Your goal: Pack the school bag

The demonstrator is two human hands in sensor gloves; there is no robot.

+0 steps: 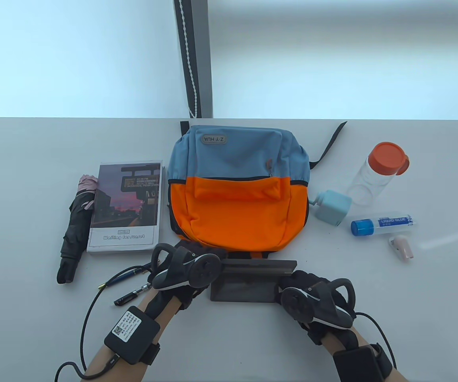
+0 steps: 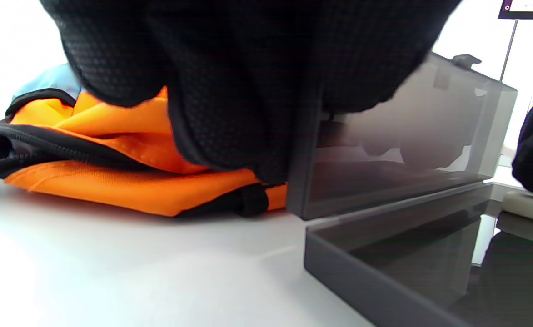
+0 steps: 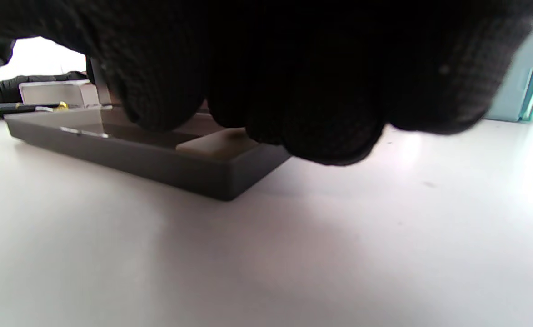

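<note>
Smoky plastic pencil case (image 1: 248, 284) lies open between both hands; left hand (image 1: 185, 270) pinches its lid, right hand's (image 1: 312, 298) grip unclear, so steady the base.

Table cam looks straight down on the whole tabletop (image 1: 34, 159). Both wrist cams sit super low and close, each catching the same grey case (image 2: 384, 245) from opposite ends.

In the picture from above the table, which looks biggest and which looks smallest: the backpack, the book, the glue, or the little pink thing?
Largest to smallest in the table view:
1. backpack
2. book
3. liquid glue bottle
4. small pink thing, too small to identify
</note>
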